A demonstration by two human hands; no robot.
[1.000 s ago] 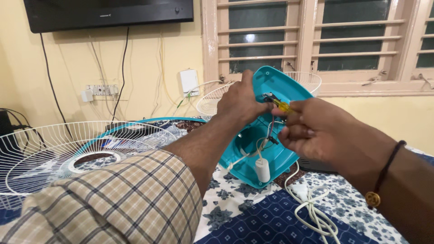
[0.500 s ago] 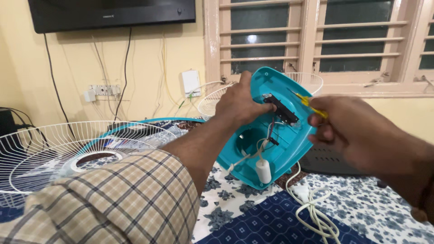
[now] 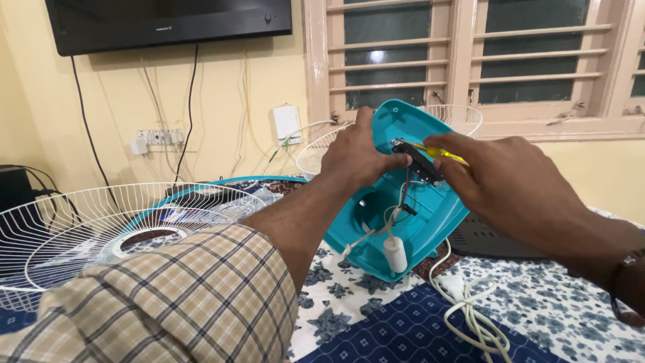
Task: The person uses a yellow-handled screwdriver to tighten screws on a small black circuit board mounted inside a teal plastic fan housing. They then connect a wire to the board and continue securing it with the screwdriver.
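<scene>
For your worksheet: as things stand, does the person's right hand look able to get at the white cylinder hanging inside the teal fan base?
Probably yes. The white cylinder hangs uncovered in the open teal fan base, below the right hand; only thin wires lie near it, though that hand holds a yellow screwdriver.

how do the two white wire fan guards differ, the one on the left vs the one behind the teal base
The left fan guard lies close to the camera, looks large, shows nearly whole, and has a teal rim and a white centre ring. The far fan guard sits back by the wall under the window, looks smaller, and is mostly hidden behind the left hand and the teal fan base; no centre ring shows. Both are round guards of thin white wire.
</scene>
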